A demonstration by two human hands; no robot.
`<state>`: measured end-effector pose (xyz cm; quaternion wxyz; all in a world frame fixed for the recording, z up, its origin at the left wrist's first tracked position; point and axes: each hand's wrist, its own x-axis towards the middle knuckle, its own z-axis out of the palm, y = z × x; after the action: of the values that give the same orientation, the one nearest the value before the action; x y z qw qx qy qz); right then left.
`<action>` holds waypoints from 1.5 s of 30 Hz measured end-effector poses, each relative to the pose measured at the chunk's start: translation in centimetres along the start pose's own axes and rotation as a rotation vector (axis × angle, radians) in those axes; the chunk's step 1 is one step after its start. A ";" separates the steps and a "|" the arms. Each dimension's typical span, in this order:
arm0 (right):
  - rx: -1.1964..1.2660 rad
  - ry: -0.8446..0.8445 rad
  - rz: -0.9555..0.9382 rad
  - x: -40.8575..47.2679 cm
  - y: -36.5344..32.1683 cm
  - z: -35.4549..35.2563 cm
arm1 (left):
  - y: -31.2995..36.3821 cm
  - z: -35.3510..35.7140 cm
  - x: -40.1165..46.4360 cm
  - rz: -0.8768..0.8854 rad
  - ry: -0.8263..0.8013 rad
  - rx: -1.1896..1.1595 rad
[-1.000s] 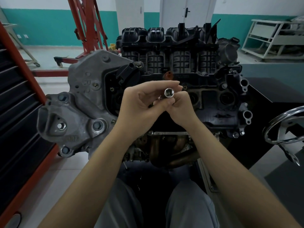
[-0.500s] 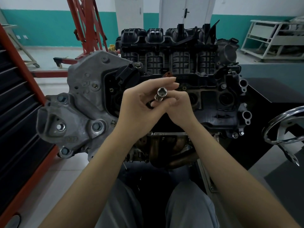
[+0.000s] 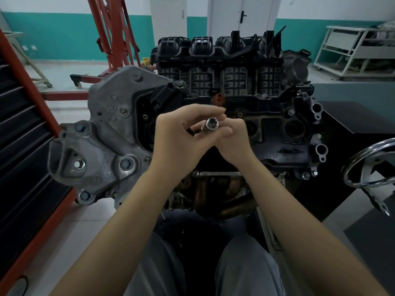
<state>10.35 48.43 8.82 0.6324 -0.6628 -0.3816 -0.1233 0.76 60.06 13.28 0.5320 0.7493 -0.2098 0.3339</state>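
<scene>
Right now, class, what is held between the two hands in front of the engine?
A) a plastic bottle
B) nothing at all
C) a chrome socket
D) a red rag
C: the left hand and right hand pinch a shiny chrome socket, its open end facing the camera, before the engine.

**Bare arms, grey trousers**

The left forearm (image 3: 128, 221) and the right forearm (image 3: 299, 221) are bare along all of their visible length, from the lower edge of the view to the wrists. The left hand (image 3: 173, 135) and the right hand (image 3: 233, 142) are bare as well. Lower down, both legs are in light grey trousers (image 3: 245, 265) with soft folds. The cloth may be a thin work fabric, though the dim light makes that hard to judge.
</scene>
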 end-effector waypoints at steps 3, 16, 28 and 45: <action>0.000 0.009 -0.029 0.0 -0.3 0.0 | 0.0 0.2 -0.1 0.005 0.076 0.042; -0.024 0.005 -0.072 0.1 -0.2 -0.1 | 0.0 0.2 -0.1 -0.021 0.078 -0.010; -0.029 -0.002 -0.037 -0.1 0.0 -0.2 | -0.2 0.5 -0.6 -0.017 0.134 0.023; -0.061 -0.080 -0.042 0.0 -0.4 -0.4 | -0.3 -0.2 -0.5 -0.057 -0.022 -0.120</action>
<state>10.17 48.03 9.18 0.5935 -0.6779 -0.4164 -0.1217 0.56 60.28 12.79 0.5828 0.7254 -0.2139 0.2974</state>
